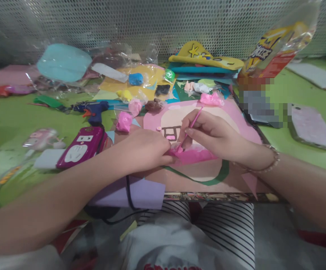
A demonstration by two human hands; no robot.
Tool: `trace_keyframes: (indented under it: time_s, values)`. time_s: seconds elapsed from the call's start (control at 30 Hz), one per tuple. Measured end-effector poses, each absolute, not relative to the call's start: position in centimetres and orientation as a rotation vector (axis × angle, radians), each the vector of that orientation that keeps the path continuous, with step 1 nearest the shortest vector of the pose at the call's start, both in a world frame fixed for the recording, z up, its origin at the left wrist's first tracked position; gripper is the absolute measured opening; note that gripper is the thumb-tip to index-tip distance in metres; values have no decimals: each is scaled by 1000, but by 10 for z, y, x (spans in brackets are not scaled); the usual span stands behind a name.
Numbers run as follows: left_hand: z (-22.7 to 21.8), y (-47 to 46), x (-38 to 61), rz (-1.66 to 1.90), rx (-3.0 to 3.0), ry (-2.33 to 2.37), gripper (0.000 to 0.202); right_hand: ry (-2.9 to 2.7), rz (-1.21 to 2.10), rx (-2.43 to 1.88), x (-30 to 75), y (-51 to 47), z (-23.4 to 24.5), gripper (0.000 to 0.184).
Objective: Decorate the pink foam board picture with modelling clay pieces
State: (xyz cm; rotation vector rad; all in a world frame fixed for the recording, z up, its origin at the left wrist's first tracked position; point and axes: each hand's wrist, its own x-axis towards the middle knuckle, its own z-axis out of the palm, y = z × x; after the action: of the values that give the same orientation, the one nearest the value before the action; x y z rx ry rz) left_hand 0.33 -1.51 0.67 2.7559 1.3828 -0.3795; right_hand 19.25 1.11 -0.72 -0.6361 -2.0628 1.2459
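My right hand [212, 135] is closed around a thin pink modelling tool [192, 123], its lower end at a patch of bright pink clay [196, 155]. That clay spreads across the lower part of a cream-and-pink paper cutout [151, 122]. My left hand [147, 148] lies on the left side of the cutout, its thumb and forefinger apart and touching the edge of the pink clay. Its other fingers are hidden under the palm. Above the clay, dark brown strips form a window-like frame [177, 128], with a small flower shape [159, 129] beside it.
Bagged clay lumps, including a pink one [124, 122], lie behind my hands. A blue glue gun [97, 110] and purple power socket block [81, 147] stand left, with a black cord [128, 193]. At right are a phone [314, 127] and an upright snack bag [278, 48].
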Motion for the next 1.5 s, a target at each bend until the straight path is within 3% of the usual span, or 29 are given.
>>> trace_keyframes:
  time_s: [0.27,0.73,1.5]
  values:
    - [5,-15,3,-354,2765,1371,39,-2153,1201,-610,195,12,-11,12]
    - [8,-14,4,-384,2745,1370,48,-1658,1608,-830,186,24,-15,14]
    - [6,-14,3,-383,2754,1374,42,-1808,1347,-746,188,16,-7,10]
